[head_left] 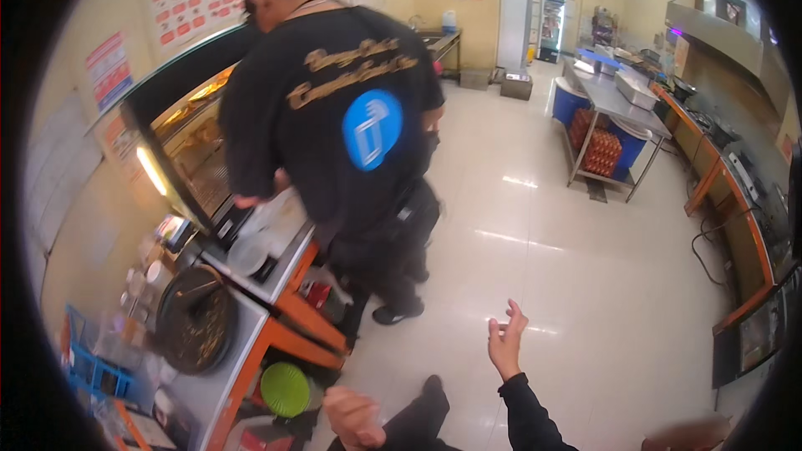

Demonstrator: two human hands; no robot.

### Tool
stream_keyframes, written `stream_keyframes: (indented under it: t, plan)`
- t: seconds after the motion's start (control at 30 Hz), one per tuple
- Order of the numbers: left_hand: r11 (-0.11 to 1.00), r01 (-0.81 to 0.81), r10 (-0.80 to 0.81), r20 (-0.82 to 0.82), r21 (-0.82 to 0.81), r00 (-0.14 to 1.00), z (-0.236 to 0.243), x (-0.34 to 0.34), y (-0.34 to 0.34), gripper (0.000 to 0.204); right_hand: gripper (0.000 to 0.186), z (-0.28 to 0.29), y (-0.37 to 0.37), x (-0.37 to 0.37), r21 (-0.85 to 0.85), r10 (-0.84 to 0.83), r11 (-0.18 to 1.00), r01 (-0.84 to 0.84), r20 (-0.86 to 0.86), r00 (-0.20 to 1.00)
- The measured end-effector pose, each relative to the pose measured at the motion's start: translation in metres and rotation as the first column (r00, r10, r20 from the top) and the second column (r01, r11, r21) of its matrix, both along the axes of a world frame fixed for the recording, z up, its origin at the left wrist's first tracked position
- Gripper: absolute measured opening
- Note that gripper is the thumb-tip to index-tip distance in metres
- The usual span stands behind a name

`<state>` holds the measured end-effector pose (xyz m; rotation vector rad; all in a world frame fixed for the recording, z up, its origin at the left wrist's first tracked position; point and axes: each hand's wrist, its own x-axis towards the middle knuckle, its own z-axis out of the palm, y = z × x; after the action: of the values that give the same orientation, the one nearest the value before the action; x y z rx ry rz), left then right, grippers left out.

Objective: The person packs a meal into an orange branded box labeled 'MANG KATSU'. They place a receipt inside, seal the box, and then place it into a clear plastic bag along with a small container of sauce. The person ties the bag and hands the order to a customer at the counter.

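My right hand (506, 342) is held out over the tiled floor. It is empty, with its fingers apart and loosely bent. Low in the picture, my left hand (351, 418) is curled like a loose fist and a little blurred, and nothing shows in it. The nearest thing to it is a green round basket (285, 389) on the shelf under the counter. On the counter above stands a large dark round pan (197, 317) with a utensil lying across it. Neither hand touches anything.
A person in black (334, 117) stands ahead at a lit food display case (196, 138), back to me. A steel table (618, 96) holds egg trays (603, 153) and blue bins (571, 103) underneath. An orange-edged counter (723, 175) lines the right. A blue rack (96, 367) is at left.
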<state>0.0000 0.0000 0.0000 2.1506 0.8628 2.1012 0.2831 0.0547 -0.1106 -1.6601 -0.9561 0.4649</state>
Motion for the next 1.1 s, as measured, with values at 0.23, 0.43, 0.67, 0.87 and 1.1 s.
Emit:
stream_keyframes:
  t: [0.23,0.43,0.67,0.87,1.1]
  plan:
    - [0.908,0.366,-0.4,-0.167,-0.203,0.901,0.021,0.226,0.191,0.032,0.048,-0.083,0.144,0.211,-0.169,0.061,0.986,0.005,0.382,0.922]
    - [0.818,0.505,-0.57,-0.268,-0.276,0.777,0.038,0.381,0.345,0.01,0.052,-0.246,0.015,0.375,-0.983,0.374,0.181,0.032,0.099,0.922]
    - [0.89,0.32,-0.453,-0.537,-0.326,0.712,-0.028,0.503,0.531,0.006,0.045,-0.228,0.128,0.503,-0.985,0.184,0.17,0.017,0.049,0.982]
    - [0.97,-0.096,-0.07,-0.636,-0.223,0.768,-0.001,0.596,0.707,0.003,0.04,-0.261,0.376,0.667,-0.943,0.351,0.332,-0.032,0.092,0.932]
    - [0.869,-0.426,0.222,-0.571,-0.251,0.791,-0.003,0.627,0.902,0.008,0.033,-0.189,0.92,0.811,-0.394,0.193,0.918,-0.037,0.365,0.911]
